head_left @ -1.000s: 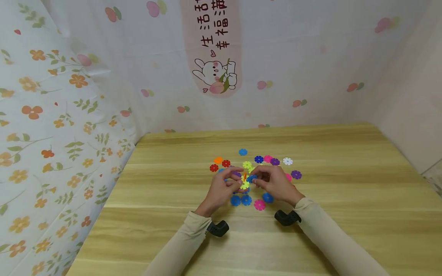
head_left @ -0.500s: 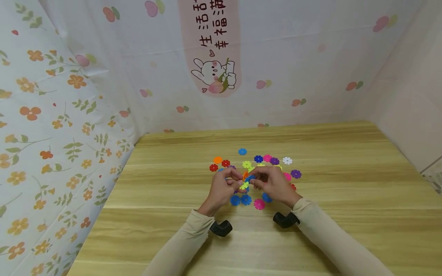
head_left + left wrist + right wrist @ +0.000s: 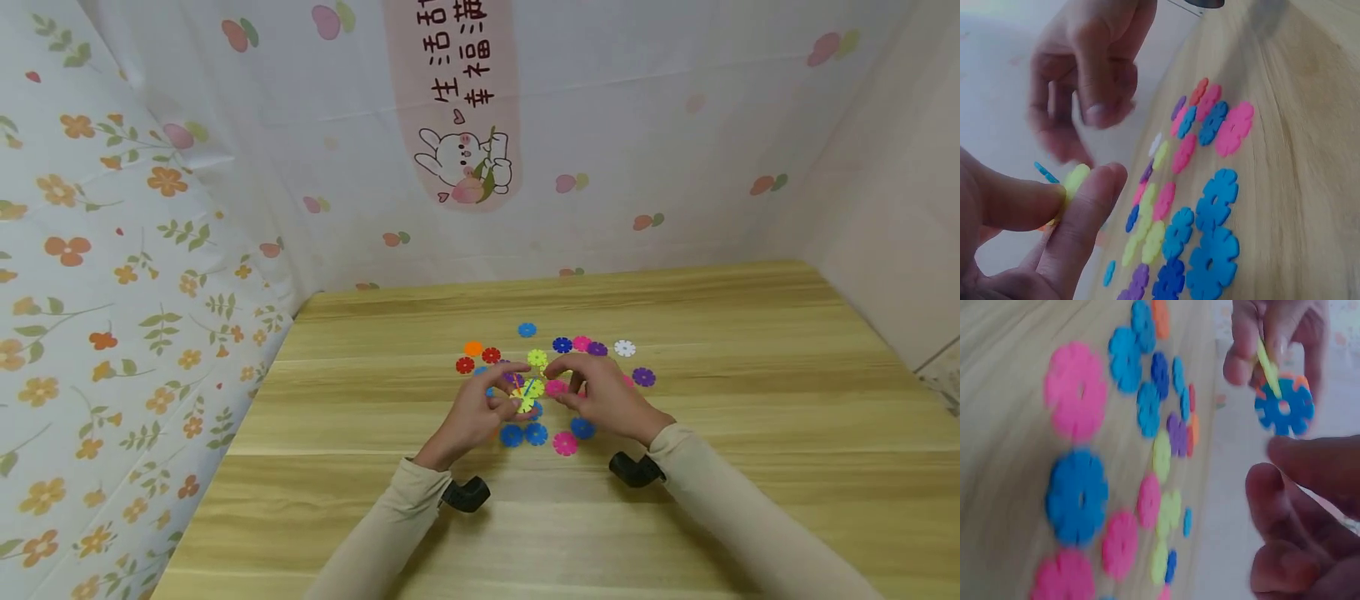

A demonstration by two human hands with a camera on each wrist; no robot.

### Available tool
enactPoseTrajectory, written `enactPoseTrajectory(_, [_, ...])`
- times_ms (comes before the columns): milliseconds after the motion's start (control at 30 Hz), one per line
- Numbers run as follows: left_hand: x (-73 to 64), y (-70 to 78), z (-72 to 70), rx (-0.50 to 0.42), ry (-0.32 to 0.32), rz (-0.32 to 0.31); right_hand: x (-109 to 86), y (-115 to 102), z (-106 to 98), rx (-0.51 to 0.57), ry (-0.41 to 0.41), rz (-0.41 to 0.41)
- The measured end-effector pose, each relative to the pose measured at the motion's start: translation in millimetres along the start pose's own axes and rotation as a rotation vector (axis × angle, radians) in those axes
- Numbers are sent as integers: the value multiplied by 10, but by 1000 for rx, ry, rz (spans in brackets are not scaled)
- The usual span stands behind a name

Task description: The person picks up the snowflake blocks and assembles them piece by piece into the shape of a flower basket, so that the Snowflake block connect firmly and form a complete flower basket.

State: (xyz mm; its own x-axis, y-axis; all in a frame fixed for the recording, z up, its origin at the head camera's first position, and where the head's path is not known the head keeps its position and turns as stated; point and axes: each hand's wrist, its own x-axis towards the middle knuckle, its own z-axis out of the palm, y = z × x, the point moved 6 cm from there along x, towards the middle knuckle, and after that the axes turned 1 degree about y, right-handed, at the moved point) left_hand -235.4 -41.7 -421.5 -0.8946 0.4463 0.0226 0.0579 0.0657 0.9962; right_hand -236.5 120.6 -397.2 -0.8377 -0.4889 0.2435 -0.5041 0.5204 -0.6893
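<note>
My left hand (image 3: 480,408) pinches a yellow disc (image 3: 1077,180) above the table (image 3: 675,517), with a blue disc (image 3: 1298,411) and an orange disc (image 3: 1301,381) standing up from it — the orange mostly hidden behind the blue in my right-wrist view. My right hand (image 3: 603,398), loosely bent and holding nothing, hovers just beside them. Below, the loose discs (image 3: 565,443) cluster well apart from the back edge — wood stretching wide on both sides.
</note>
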Motion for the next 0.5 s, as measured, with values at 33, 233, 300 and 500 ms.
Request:
enactPoseTrajectory(33, [-2, -9, -10, 17, 9, -7, -17, 19, -11, -32, -28, 8])
enactPoseTrajectory(233, [-37, 96, -23, 0, 34, -16, -153, 162, 7, -232, -213, 9])
enactPoseTrajectory(300, [-63, 166, -15, -24, 44, -6, -185, 205, 29, -287, -226, -3])
enactPoseTrajectory(500, [-89, 256, -3, -16, 71, 20, -227, 252, 98, -340, -256, -14])
